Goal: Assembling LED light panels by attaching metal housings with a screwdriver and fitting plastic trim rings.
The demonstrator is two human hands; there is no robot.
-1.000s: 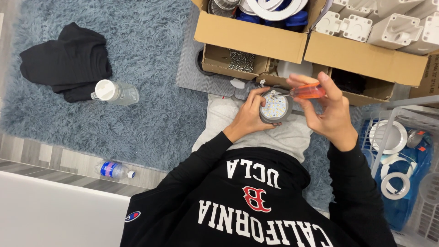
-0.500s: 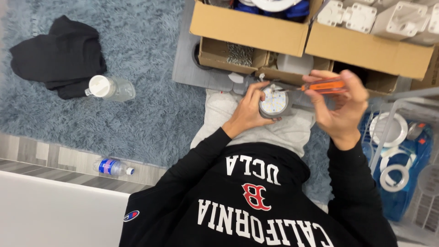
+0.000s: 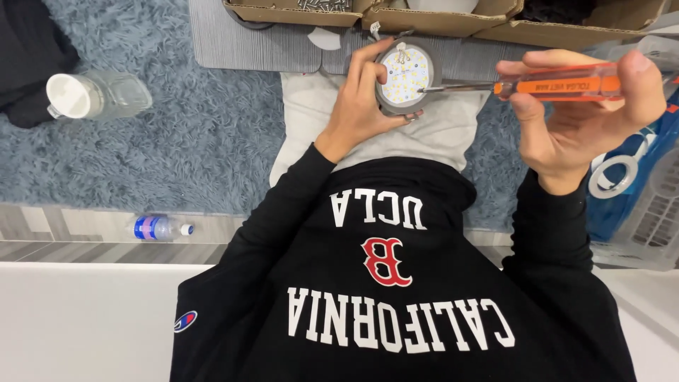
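There are 2 hands, 1 round light, 1 screwdriver, 2 bottles and 2 cardboard boxes.

The left hand [image 3: 358,106] is curled around 1 round light [image 3: 405,76], with the fingers pinching its grey rim. The light is full of little yellow dots. It sits right in that hand, above the grey lap.

The right hand [image 3: 580,113] is closed around 1 orange screwdriver [image 3: 559,87]. The metal tip pokes out to the left of that hand and touches the face of the light.

Far left of the left hand, 1 clear jar with a white lid [image 3: 92,95] lies on the fluffy blue rug [image 3: 177,141]. 1 small water bottle [image 3: 161,228] lies below it on the floor. 2 cardboard boxes [image 3: 438,18] sit just above the hands.

Before, the light was held lower and the screwdriver was not touching it. Now the hands are higher and closer to the boxes.
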